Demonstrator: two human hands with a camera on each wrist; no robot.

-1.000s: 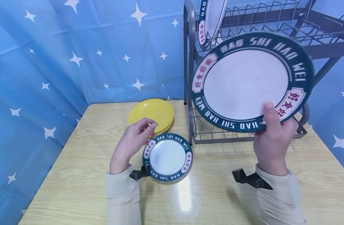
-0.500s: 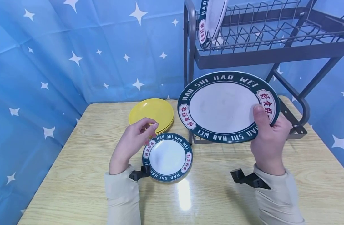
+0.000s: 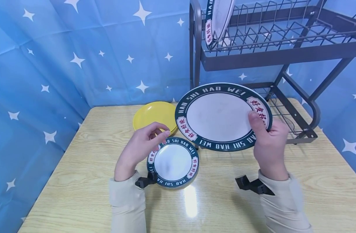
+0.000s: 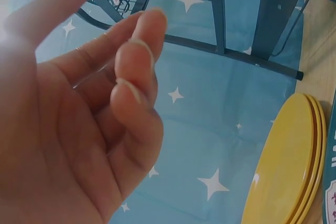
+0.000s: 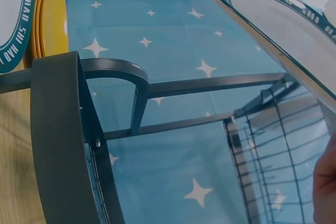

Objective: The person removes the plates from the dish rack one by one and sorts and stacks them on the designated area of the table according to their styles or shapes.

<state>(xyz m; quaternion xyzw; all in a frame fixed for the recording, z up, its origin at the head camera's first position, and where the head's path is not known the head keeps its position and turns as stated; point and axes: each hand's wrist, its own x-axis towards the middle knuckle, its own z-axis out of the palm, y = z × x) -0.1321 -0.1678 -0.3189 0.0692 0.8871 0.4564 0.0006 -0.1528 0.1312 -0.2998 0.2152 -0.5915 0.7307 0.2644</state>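
- Head: a dark-grey metal rack [image 3: 283,58] holds a green-rimmed plate [image 3: 222,17] on edge; a blue starred curtain [image 3: 108,71] backs the wooden table [image 3: 79,181], above which the right hand [image 3: 269,145] grips a round white plate [image 3: 218,116].
- Left wrist: the left hand [image 4: 89,114] curls loosely near stacked yellow plates [image 4: 283,156].
- Right wrist: the round white plate tilts near the rack.

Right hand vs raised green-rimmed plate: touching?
Touching. The head view shows it: the right hand grips the raised green-rimmed plate at its edge, thumb lying across the rim.
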